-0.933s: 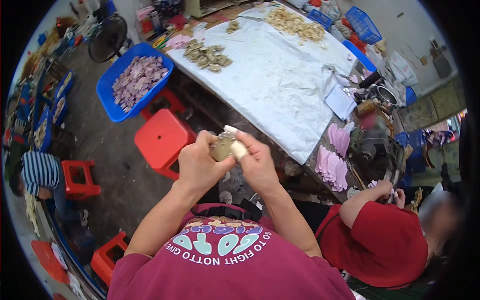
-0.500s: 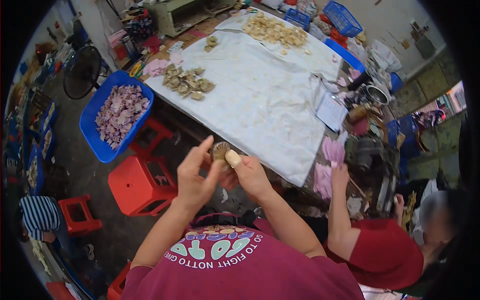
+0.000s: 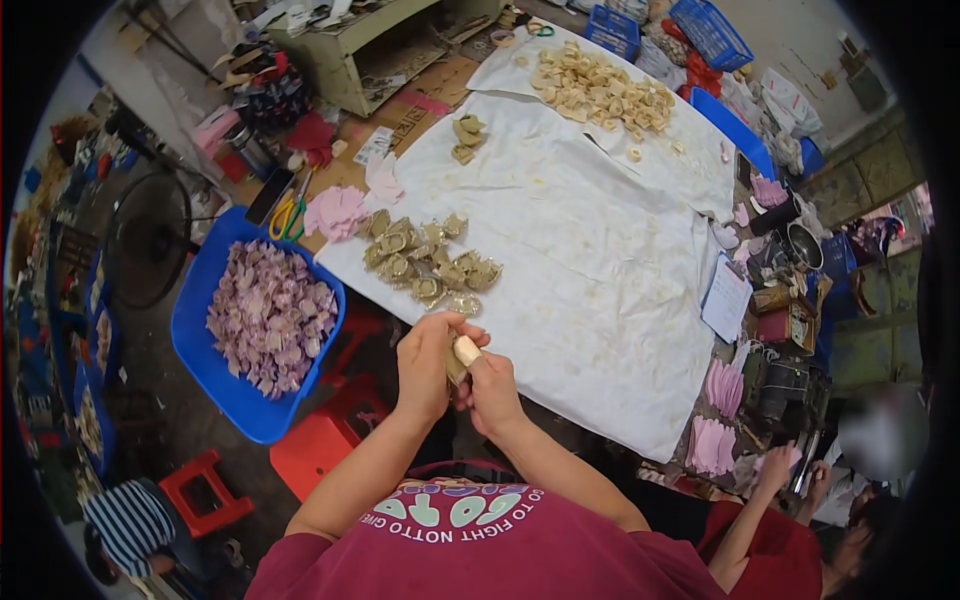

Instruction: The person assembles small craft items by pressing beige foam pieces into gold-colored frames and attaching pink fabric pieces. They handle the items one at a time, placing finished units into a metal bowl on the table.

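In front of my chest, at the near edge of the white-covered table, both hands come together on a small olive-tan piece. My left hand is closed round its left side. My right hand pinches it from the other side. A cream cap-like cover sits at the tip of my right thumb. Fingers hide most of the held piece, so its kind is unclear. Just beyond my hands lies a loose pile of similar olive-tan pieces, some with a shiny clear look.
Left of the table stands a blue tub of purple-white pieces, beside red stools. Pink pieces, scissors and a cream pile lie farther off. A co-worker's hand is at the right, near a clipboard.
My left fingers, spread before, have closed round the olive-tan piece, and both hands are tighter together. The view has shifted. The co-worker's hand has left the pink stacks.
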{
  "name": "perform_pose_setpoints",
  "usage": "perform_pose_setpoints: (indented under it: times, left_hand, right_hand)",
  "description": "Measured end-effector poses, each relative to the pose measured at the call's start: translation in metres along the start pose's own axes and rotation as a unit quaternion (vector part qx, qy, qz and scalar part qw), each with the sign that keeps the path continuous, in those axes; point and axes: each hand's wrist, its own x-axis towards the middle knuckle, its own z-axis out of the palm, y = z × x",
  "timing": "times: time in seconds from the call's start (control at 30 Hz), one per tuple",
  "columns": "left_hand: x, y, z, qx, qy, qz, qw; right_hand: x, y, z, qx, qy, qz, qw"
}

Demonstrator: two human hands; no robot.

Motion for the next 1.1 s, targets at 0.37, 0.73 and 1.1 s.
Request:
perform_pose_setpoints:
  times: [0.37,0.73,1.1]
  left_hand:
    - [0.208,-0.045,-0.029,0.515,-0.046,0.266,0.814]
    - [0.234,-0.119,-0.011,0.822,-0.091,0.208,0.523]
    - [0.282,-0.125,0.026,0.813,0.116,0.166,0.546]
  right_hand:
    - [0.018,-0.052,-0.181,-0.226,0.185,0.061,0.954]
    - [0.026,-0.318,-0.531,-0.192,0.547,-0.212,0.787]
    - [0.04,-0.499,-0.851,-0.257,0.812,-0.08,0.517]
